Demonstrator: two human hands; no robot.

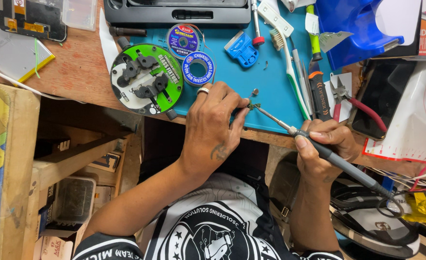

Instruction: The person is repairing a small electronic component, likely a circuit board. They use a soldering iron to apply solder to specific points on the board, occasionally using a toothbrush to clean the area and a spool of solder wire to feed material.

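Left hand pinches a small part between fingertips at frame centre, on the lower edge of the blue mat; right hand is closed pen-fashion round a soldering iron, whose long axis runs from lower right up to the left, tip touching the part. The part lies just beyond the left fingertips and up-left of the right hand, the left hand being nearer. The wooden surface carries a round green fixture and two wire spools at upper left of the hands, a toothbrush and red-handled pliers at upper right.
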